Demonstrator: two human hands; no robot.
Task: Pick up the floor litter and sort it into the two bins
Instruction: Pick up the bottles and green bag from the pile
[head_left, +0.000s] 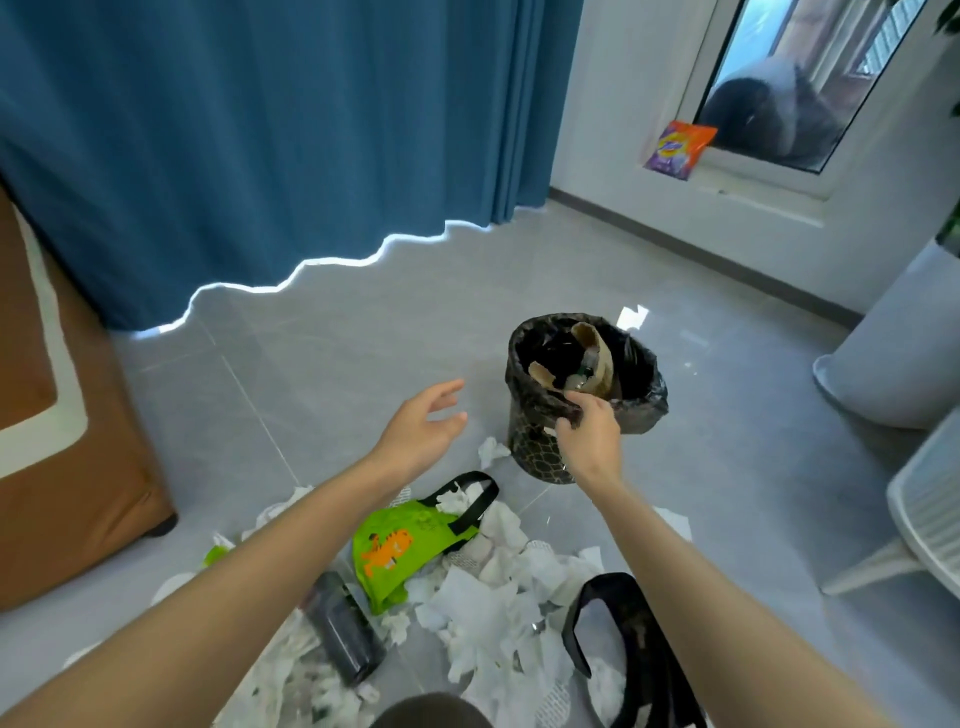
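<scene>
The right hand (589, 431) pinches the near edge of the black bin bag (644, 400) that lines a dark patterned bin (535, 449). The bin stands upright on the grey tiled floor (363, 353), a bit right of the middle. Inside it are brown cardboard tubes (597, 356), and one tube pokes up past the rim.

The left hand (426, 421) is in the air to the left of the bin. Its fingers are loose and spread, and it holds nothing.

The litter lies on the floor near the person, under both arms. There is a big heap of crumpled white tissues (493, 587). On the heap lies a green bag (395, 545) with an orange tiger and black handles. To its left lies a dark bottle (343, 639) on its side. One small tissue scrap (491, 451) touches the foot of the patterned bin.

A second bin (576, 623) — black — is at the near right, just beside the tissue heap, with white tissue inside it.

A blue curtain (260, 130) hangs at the far left — its hem stops just above the floor. A brown sofa (52, 467) is at the left edge. An orange and purple packet (678, 150) leans on the far window sill. A white chair (924, 519) is at the right.
</scene>
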